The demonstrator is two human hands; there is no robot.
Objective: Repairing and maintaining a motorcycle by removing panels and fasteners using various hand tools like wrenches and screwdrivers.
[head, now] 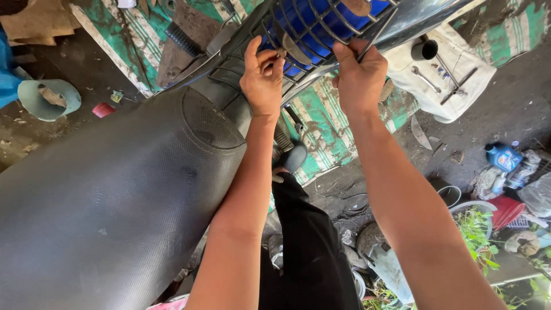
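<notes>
while both arms reach up past the motorcycle seat [109, 195]:
rear rack [321, 28]: dark metal bars over a blue part, directly above both hands
left hand [263, 80]: fingertips pinching a small fastener [280, 53] at the rack's lower bar
right hand [360, 77]: clenched around a rack bar
cloth with wrenches [445, 77]: right, on the ground

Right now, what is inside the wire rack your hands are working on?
A blue container sits inside the wire rack. Its top runs out of frame, and the left hand and right hand cover the rack's near edge.
</notes>
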